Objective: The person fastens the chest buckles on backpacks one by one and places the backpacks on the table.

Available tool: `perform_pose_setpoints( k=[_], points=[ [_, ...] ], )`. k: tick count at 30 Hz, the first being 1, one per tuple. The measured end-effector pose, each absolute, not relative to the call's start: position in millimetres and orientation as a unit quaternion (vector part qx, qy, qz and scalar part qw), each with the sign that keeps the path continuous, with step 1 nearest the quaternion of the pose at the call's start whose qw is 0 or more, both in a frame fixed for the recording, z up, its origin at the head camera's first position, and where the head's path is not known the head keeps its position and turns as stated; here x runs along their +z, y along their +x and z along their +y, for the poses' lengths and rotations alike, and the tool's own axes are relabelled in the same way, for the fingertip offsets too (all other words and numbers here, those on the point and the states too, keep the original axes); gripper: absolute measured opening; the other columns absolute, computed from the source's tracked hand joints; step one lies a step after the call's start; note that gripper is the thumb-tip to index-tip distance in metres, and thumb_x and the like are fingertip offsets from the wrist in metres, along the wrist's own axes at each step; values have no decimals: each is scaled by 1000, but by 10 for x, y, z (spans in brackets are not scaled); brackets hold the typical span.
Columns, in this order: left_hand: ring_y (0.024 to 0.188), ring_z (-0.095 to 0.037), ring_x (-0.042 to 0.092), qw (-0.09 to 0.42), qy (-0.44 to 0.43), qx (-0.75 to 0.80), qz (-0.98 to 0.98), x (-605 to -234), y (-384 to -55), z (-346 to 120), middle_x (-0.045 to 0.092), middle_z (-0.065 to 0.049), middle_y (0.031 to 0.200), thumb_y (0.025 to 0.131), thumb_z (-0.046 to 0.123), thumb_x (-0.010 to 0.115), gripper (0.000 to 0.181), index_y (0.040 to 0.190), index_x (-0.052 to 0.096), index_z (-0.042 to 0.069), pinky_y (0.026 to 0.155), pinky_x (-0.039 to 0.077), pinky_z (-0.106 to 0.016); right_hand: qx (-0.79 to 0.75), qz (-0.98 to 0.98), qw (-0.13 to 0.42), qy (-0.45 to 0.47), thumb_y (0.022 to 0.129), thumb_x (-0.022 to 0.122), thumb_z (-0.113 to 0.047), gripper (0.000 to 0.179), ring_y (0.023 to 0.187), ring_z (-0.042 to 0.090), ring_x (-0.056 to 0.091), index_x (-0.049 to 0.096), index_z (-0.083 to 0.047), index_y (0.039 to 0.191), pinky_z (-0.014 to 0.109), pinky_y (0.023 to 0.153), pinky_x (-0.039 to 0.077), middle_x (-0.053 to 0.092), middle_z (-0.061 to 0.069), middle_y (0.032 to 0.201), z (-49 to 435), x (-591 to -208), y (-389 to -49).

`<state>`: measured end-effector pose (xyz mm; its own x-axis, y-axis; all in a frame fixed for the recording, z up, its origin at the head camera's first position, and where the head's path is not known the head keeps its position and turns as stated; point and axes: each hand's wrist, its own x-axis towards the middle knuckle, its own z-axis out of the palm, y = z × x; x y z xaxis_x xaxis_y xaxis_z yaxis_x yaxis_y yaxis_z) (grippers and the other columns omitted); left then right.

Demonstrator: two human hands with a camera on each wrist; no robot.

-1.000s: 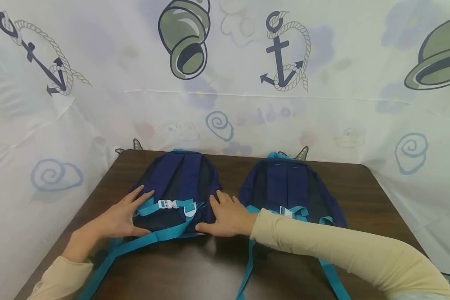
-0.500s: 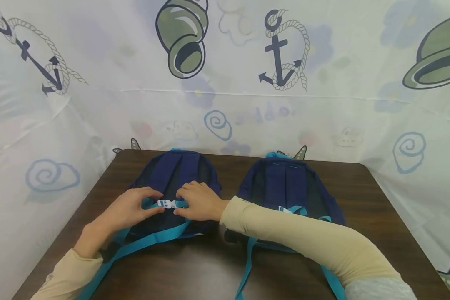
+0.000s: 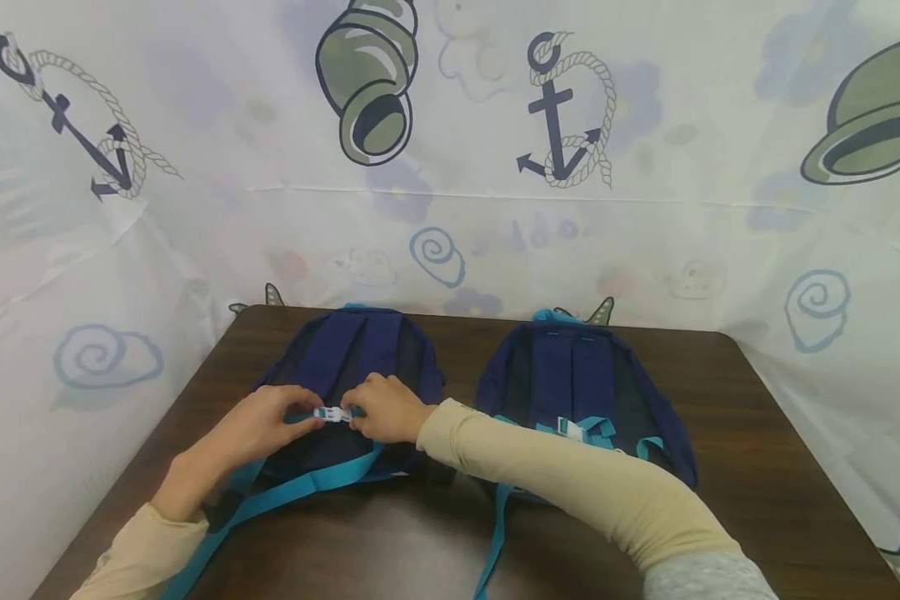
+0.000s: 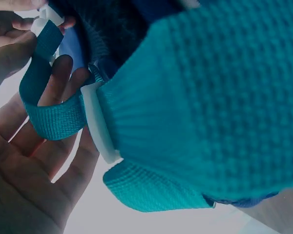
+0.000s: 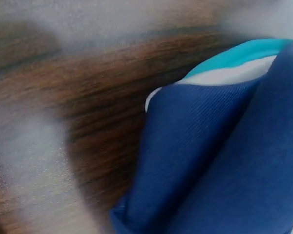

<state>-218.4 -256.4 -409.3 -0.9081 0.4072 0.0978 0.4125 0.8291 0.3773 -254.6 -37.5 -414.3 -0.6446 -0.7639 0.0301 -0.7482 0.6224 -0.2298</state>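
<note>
A navy backpack [image 3: 378, 333] with teal straps lies on the left of the table, shoulder straps up. Across it runs a teal strap with a white side-release buckle [image 3: 333, 414], whose two halves look joined. My left hand [image 3: 266, 421] pinches the buckle's left end, and my right hand [image 3: 390, 410] pinches its right end. In the left wrist view the teal webbing [image 4: 49, 122] loops past my left fingers, and a white strap slider [image 4: 97, 122] sits on a wider strap. The right wrist view shows only the bag's navy side [image 5: 210, 156], no hand.
A second navy backpack [image 3: 576, 367] lies to the right, with its own white buckle [image 3: 570, 429]; my right sleeve [image 3: 562, 475] crosses in front of it. Loose teal straps [image 3: 217, 533] trail to the near side. The brown table [image 3: 750, 433] ends at a printed cloth backdrop [image 3: 682, 250].
My hands have come inward from the left backpack's sides to the buckle's two ends. Since half a second ago, the right hand has shifted slightly left, closer to the buckle.
</note>
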Motion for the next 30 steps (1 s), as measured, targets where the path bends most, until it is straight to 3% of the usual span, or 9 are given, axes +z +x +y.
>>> perform_pose_setpoints(
  k=[8, 15, 18, 25, 30],
  points=[
    [99, -28, 70, 10, -220, -221, -950, -4086, -2187, -2581, 75, -8, 105, 90, 18, 74, 25, 111, 73, 5, 85, 57, -49, -125, 896, 14, -425, 98, 64, -26, 27, 97, 14, 55, 72, -14, 122, 23, 87, 46, 72, -1, 114, -301, -4077, -2560],
    [99, -29, 70, 54, -228, -197, -952, -3957, -2171, -2741, 75, -9, 107, 91, 17, 73, 26, 114, 72, 5, 83, 57, -49, -137, 896, 7, -423, 99, 62, -23, 29, 104, 16, 58, 70, -12, 124, 23, 90, 49, 69, 2, 118, -182, -3964, -2558],
    [94, -25, 70, 69, -226, -210, -949, -3868, -2151, -2854, 74, -7, 105, 91, 16, 72, 26, 115, 72, 6, 81, 58, -44, -145, 897, 0, -418, 99, 62, -23, 29, 103, 16, 58, 70, -12, 125, 23, 89, 49, 69, 2, 117, -131, -3914, -2572],
    [87, -20, 71, 81, -219, -246, -941, -3685, -2138, -2959, 74, -6, 104, 93, 14, 71, 27, 118, 70, 6, 77, 53, -14, -137, 887, -11, -441, 100, 61, -23, 30, 104, 16, 58, 70, -11, 126, 24, 92, 48, 70, 3, 118, -101, -3737, -2617],
    [90, -19, 69, 72, -227, -247, -939, -3583, -2203, -2870, 73, -9, 108, 94, 16, 70, 29, 121, 69, 7, 77, 55, -18, -134, 885, -21, -445, 100, 61, -21, 29, 105, 17, 57, 70, -11, 126, 25, 94, 48, 70, 3, 118, -65, -3626, -2648]
  ],
)
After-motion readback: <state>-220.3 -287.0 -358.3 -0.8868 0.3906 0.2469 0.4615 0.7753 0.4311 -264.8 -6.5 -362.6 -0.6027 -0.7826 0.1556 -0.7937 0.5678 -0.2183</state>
